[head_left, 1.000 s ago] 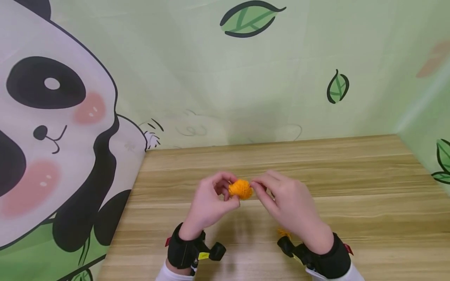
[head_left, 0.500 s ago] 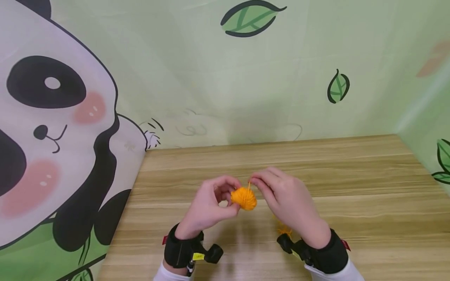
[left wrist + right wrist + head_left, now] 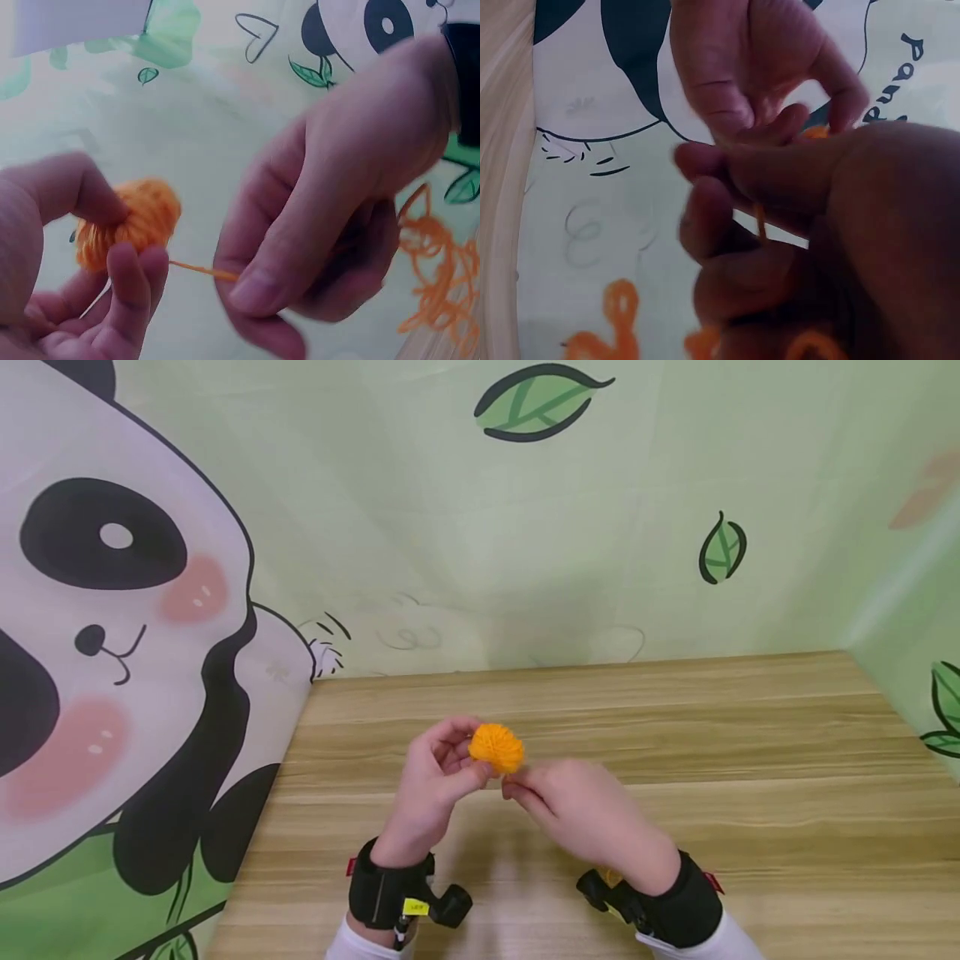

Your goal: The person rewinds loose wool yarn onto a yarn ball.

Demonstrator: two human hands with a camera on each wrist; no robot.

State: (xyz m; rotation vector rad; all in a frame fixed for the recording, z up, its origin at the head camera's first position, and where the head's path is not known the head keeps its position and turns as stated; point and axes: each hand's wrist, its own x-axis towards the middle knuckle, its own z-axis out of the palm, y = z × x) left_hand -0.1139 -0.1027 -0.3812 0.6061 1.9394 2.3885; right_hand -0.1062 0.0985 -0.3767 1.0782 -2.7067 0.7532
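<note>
A small ball of orange yarn is held up over the table by my left hand, thumb and fingers pinching it. My right hand, just right of and below the ball, pinches the yarn strand between thumb and forefinger. In the left wrist view the strand runs taut from the ball to the right fingertips. Loose, tangled orange yarn hangs beyond the right hand there. The right wrist view shows a short bit of strand below the right thumb; the ball is mostly hidden behind the hands.
Both hands are above a wood-grain table. A pale green backdrop with a printed panda and leaves rises behind and at the sides. Each wrist wears a black strap with a camera.
The ball has turned in the left hand and risen slightly to the left. My right hand has swung from above the ball to below it, drawing the strand round.
</note>
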